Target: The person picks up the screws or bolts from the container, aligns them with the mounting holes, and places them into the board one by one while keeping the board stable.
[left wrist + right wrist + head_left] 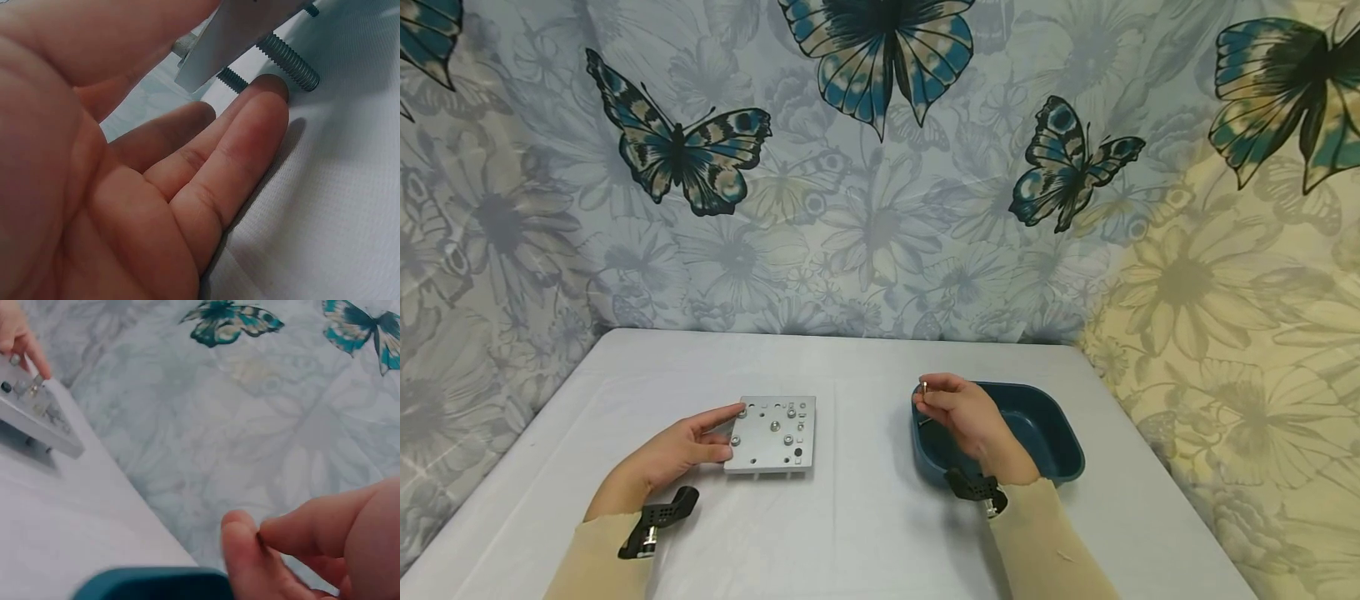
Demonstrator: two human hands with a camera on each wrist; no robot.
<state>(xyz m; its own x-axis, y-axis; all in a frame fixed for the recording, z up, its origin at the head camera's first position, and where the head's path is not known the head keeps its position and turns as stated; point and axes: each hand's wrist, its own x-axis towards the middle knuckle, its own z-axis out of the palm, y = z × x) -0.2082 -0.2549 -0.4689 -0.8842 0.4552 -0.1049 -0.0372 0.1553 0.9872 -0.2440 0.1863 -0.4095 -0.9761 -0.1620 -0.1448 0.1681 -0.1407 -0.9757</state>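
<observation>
A square silver metal plate (763, 450) with bolts and holes in its top stands on the white table. My left hand (673, 454) grips its left edge, one finger at the far left corner. In the left wrist view, fingertips reach under the raised plate (215, 53), close to a threaded bolt (289, 62) that sticks out below. Above the near left side of the dark blue bin (1045, 417), my right hand (962, 417) pinches a small metal bolt (924, 387) between thumb and fingertips. The right wrist view shows the pinching fingers, but they hide the bolt.
Inside the bin's left side a dark metal piece (925, 421) shows partly beneath the right hand. White cloth covers the table (865, 517). Patterned butterfly fabric (880, 250) hangs behind it and along both sides.
</observation>
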